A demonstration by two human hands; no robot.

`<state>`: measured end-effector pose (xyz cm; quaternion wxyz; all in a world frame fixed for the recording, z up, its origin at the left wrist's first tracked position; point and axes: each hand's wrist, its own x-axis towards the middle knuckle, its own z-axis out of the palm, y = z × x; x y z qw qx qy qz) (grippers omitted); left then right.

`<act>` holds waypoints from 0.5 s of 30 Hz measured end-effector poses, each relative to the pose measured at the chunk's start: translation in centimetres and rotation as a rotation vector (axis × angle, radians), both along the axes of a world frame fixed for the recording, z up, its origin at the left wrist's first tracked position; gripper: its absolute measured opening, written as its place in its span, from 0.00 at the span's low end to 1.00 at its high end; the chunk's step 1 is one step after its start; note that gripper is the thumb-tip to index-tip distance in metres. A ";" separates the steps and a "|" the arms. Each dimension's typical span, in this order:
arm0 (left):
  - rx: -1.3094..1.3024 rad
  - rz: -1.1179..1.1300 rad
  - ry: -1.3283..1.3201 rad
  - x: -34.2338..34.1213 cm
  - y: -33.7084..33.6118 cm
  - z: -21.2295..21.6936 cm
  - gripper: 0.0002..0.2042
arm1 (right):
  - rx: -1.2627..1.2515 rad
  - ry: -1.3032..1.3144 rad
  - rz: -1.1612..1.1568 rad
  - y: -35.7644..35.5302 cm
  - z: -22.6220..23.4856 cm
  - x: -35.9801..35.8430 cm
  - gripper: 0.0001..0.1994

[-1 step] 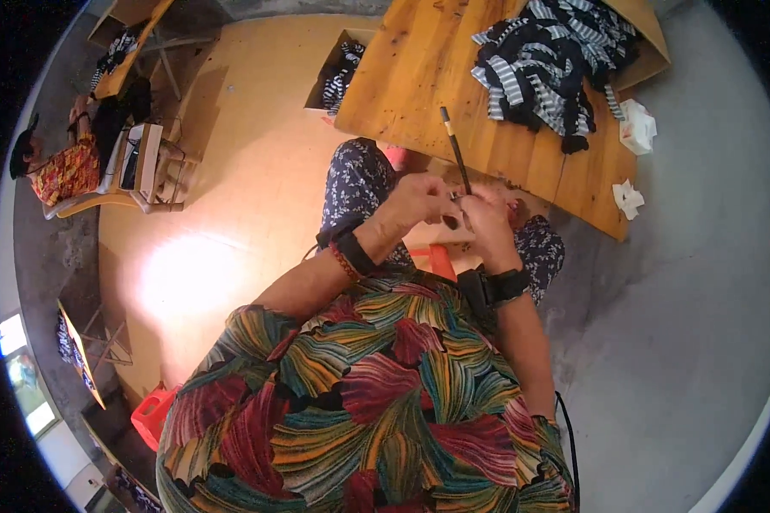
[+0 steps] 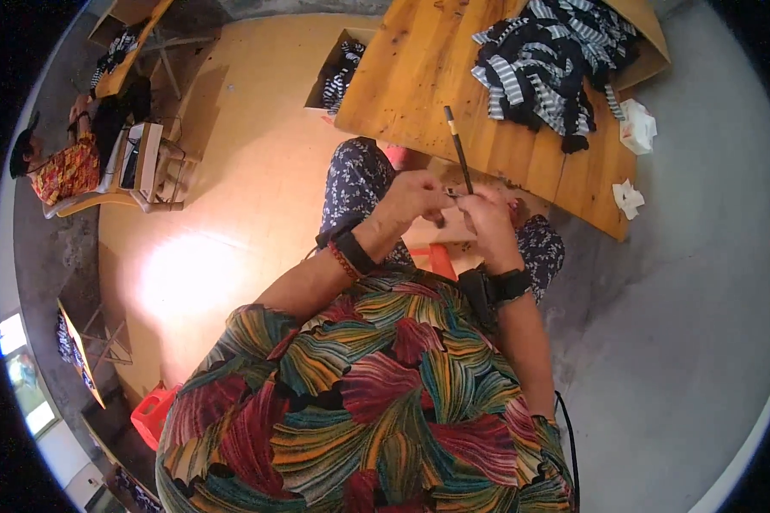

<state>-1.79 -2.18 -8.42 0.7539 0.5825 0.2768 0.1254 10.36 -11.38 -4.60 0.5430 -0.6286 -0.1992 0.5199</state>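
Above my lap, my right hand [image 2: 488, 215] is closed around a thin black stick [image 2: 460, 152] with a pale gold band near its far tip. The stick points up and away, toward the edge of the wooden table. Close beside it, my left hand [image 2: 412, 201] pinches with bent fingers, its fingertips almost meeting the right ones. A small dark piece [image 2: 437, 220] shows under the left fingers; its kind is too small to tell. On the table lies a heap of black knitted pieces with grey and white stripes [image 2: 535, 73], apart from both hands.
The wooden table [image 2: 419, 77] stands ahead, with a cardboard box [image 2: 653, 43] behind the heap. White tissues [image 2: 628, 199] and a tissue pack [image 2: 636, 127] lie at its right edge. Another box [image 2: 323, 90] holds striped pieces. At left sits a co-worker [image 2: 67, 171]; a red stool [image 2: 151, 416] is lower left.
My left fingertips have shifted slightly, and the dark piece under them has moved a little left. The stick in my right hand has tilted slightly.
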 end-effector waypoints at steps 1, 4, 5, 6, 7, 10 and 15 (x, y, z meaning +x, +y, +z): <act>-0.145 0.119 -0.007 -0.2 0.0 -0.3 0.07 | -0.017 0.075 0.007 -0.4 -0.9 0.3 0.04; -0.319 0.304 -0.016 0.2 -0.1 -0.1 0.07 | -0.008 0.284 -0.016 -0.5 -2.3 0.3 0.05; -0.353 0.376 -0.017 0.2 -0.1 -0.1 0.08 | 0.014 0.418 -0.041 -0.4 -2.4 0.1 0.05; -0.350 0.379 -0.015 0.0 -0.1 -0.1 0.08 | 0.016 0.421 -0.038 -0.3 -2.5 -0.1 0.05; -0.289 0.334 -0.009 -0.1 -0.1 0.0 0.07 | -0.004 0.457 -0.074 -0.3 -2.4 -0.2 0.04; -0.108 0.229 0.058 -0.5 0.5 -0.1 0.07 | -0.013 0.495 -0.082 -0.5 -2.6 -0.1 0.06; 0.293 0.251 0.105 -0.5 -0.2 -1.6 0.03 | 0.004 0.386 -0.013 -0.2 -2.3 -0.6 0.06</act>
